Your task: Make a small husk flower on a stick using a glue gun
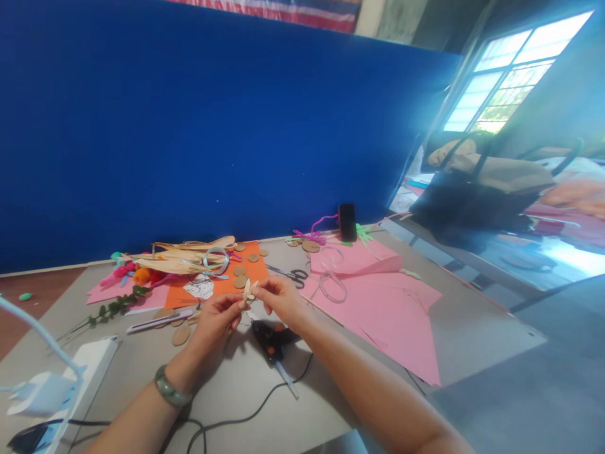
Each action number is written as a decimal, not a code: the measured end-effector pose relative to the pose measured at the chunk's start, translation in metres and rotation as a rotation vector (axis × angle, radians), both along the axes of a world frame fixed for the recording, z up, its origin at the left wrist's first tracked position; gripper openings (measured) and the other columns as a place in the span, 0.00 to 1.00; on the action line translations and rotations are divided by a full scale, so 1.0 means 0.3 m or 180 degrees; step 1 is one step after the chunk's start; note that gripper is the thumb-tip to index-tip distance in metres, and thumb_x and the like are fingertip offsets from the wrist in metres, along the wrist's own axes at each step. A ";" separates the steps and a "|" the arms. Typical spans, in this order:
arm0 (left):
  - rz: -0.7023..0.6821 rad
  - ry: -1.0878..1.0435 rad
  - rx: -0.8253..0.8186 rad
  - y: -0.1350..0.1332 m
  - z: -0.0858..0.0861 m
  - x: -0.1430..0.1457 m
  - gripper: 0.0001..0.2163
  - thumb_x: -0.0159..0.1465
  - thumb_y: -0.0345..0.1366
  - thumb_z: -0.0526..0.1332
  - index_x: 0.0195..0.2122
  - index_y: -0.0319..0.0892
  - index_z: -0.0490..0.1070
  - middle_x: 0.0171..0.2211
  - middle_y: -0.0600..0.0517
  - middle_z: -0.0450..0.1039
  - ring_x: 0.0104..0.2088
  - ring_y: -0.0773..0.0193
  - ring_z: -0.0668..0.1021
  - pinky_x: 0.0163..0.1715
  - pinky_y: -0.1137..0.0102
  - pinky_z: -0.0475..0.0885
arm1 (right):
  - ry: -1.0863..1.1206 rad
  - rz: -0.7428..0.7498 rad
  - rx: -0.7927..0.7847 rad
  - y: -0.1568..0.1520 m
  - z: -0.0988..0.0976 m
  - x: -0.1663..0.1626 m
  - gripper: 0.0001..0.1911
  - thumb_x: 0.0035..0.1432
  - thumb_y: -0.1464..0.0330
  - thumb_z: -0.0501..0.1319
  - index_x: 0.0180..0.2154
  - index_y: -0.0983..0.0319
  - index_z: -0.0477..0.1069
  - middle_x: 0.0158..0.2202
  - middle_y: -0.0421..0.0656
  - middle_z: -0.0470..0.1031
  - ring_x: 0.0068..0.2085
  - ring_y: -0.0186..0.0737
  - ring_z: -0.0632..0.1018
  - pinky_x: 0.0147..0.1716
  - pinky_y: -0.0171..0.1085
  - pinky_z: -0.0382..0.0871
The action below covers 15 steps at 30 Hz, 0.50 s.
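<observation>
My left hand point(215, 318) and my right hand point(281, 296) meet above the grey table point(227, 384), both pinching a small pale strip piece point(249, 289) that sticks up between the fingertips. A green bracelet point(170, 389) circles my left wrist. Directly under the hands lies a black and orange glue gun point(273, 343) with its cord trailing toward me. Orange paper point(222, 284) with several brown cardboard discs lies just beyond the hands.
Pink paper sheets point(387, 302) cover the right of the table. Scissors point(295, 275), dried straw strips point(189, 255), a tape ring point(216, 260), a box cutter point(155, 322), a leafy sprig point(116, 308) and a dark phone point(347, 222) lie about. A white power strip point(89, 362) sits near left. Blue wall behind.
</observation>
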<state>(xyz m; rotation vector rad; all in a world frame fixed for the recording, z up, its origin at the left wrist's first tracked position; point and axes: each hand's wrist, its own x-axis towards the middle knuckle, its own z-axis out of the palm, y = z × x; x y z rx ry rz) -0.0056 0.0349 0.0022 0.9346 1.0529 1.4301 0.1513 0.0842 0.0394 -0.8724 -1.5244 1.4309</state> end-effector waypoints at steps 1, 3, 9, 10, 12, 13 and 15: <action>0.0010 -0.0007 0.0000 0.000 0.000 0.000 0.13 0.49 0.42 0.72 0.30 0.38 0.77 0.23 0.52 0.75 0.14 0.75 0.63 0.13 0.78 0.54 | -0.0004 0.0002 -0.0002 0.000 0.001 0.000 0.11 0.50 0.62 0.65 0.25 0.63 0.73 0.17 0.34 0.67 0.17 0.26 0.63 0.17 0.29 0.58; 0.0045 -0.0035 -0.0005 0.001 0.000 0.001 0.13 0.48 0.42 0.73 0.30 0.38 0.77 0.23 0.52 0.75 0.14 0.75 0.63 0.12 0.78 0.53 | -0.0002 0.0013 -0.0004 0.000 0.003 0.001 0.11 0.49 0.62 0.65 0.25 0.64 0.74 0.17 0.34 0.67 0.17 0.26 0.64 0.17 0.29 0.58; 0.0063 -0.0032 0.0010 -0.001 0.009 0.004 0.13 0.48 0.41 0.73 0.29 0.38 0.77 0.22 0.52 0.75 0.15 0.75 0.64 0.13 0.77 0.55 | -0.0023 0.0043 -0.0001 -0.004 0.009 0.003 0.10 0.50 0.63 0.65 0.25 0.63 0.74 0.18 0.35 0.68 0.18 0.26 0.64 0.18 0.29 0.58; 0.0069 -0.0026 0.0013 -0.002 0.012 0.004 0.13 0.48 0.41 0.73 0.29 0.38 0.77 0.22 0.52 0.74 0.15 0.75 0.64 0.13 0.77 0.54 | -0.0034 0.0042 0.0006 -0.004 0.010 0.003 0.10 0.50 0.63 0.65 0.25 0.63 0.74 0.17 0.35 0.67 0.18 0.27 0.64 0.18 0.29 0.58; 0.0073 -0.0023 0.0032 -0.002 0.015 0.004 0.13 0.47 0.41 0.73 0.28 0.38 0.77 0.20 0.53 0.73 0.15 0.75 0.64 0.14 0.77 0.54 | -0.0039 0.0027 0.0003 -0.005 0.011 0.003 0.10 0.50 0.62 0.65 0.25 0.63 0.74 0.17 0.35 0.67 0.17 0.27 0.63 0.18 0.29 0.58; 0.0067 -0.0020 0.0040 -0.002 0.015 0.003 0.13 0.47 0.41 0.73 0.28 0.38 0.77 0.19 0.54 0.72 0.15 0.75 0.64 0.14 0.77 0.54 | -0.0035 0.0022 -0.0008 -0.006 0.011 0.003 0.10 0.50 0.62 0.65 0.25 0.63 0.74 0.17 0.34 0.66 0.17 0.27 0.63 0.18 0.29 0.58; 0.0040 0.0000 0.0039 -0.001 0.014 0.001 0.13 0.48 0.41 0.73 0.28 0.38 0.77 0.18 0.54 0.71 0.15 0.74 0.64 0.14 0.77 0.54 | -0.0024 0.0032 -0.0026 -0.006 0.010 0.003 0.10 0.50 0.62 0.65 0.26 0.63 0.74 0.17 0.35 0.67 0.17 0.27 0.63 0.18 0.29 0.58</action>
